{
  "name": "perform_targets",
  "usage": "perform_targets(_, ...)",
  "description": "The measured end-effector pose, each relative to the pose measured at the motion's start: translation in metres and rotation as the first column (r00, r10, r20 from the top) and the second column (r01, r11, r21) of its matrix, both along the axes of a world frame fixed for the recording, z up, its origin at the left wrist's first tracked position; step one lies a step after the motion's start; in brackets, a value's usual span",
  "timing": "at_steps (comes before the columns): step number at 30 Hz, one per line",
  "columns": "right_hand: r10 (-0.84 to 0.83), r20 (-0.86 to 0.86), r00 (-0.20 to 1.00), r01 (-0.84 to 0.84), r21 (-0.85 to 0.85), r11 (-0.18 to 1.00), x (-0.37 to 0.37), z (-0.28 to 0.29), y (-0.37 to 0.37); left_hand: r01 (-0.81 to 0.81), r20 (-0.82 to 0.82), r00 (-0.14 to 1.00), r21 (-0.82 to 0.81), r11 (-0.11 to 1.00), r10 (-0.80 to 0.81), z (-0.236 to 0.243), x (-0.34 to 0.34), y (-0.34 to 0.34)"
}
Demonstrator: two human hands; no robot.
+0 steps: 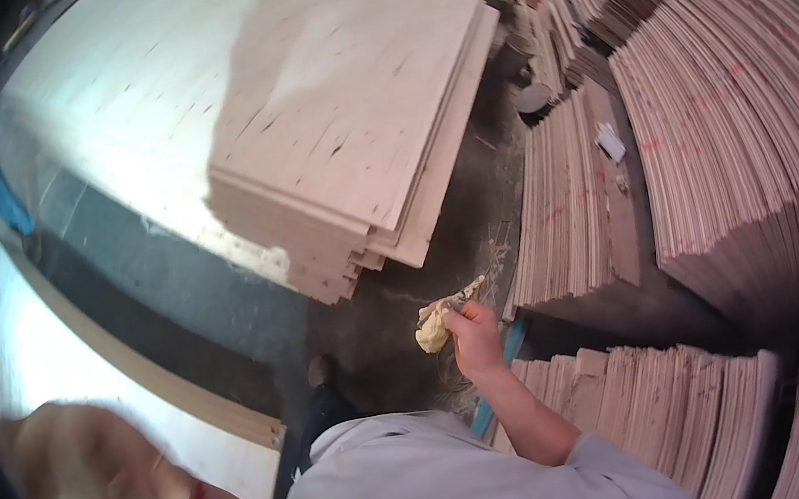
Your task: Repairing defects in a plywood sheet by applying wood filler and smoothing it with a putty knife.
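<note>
The right hand point(477, 340) is closed around a crumpled yellowish lump point(433, 331), held out over the dark floor point(391, 296) between the flat stack of wood sheets point(353, 124) and the boards standing on edge point(560, 203). The lump juts well past the fingers, so a loose pinch could let it, or a piece of it, drop. The left hand point(84, 463) is blurred above the pale panel point(39, 347); I cannot tell its grip, nor whether it touches. A fast swing there might knock it against the panel's edge. The stack's sheets overhang unevenly at the near corner, so a forearm or leg passing close could catch one
</note>
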State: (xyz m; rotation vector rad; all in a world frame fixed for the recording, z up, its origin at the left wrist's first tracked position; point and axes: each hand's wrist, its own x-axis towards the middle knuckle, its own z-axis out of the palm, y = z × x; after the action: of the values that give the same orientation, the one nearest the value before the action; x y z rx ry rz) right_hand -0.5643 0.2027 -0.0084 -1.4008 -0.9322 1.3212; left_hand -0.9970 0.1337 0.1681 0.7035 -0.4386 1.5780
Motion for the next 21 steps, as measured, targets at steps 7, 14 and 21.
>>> perform_targets(7, -0.154, 0.047, 0.987, 0.152, 0.036, 0.988, 0.020, 0.010, 0.038, -0.268, -0.490, 0.783, -0.822, 0.503, -0.384, -0.154, 0.113, 0.123)
perform_targets(14, -0.217, -0.059, 0.974, 0.217, -0.022, 0.976, 0.013, 0.020, 0.066, -0.203, -0.515, 0.527, -0.848, 0.489, -0.676, -0.173, 0.153, 0.173)
perform_targets(21, -0.115, -0.079, 0.990, 0.119, 0.046, 0.992, 0.032, 0.030, 0.128, -0.381, -0.701, 0.318, -0.711, 0.591, -0.638, -0.143, 0.197, 0.232)
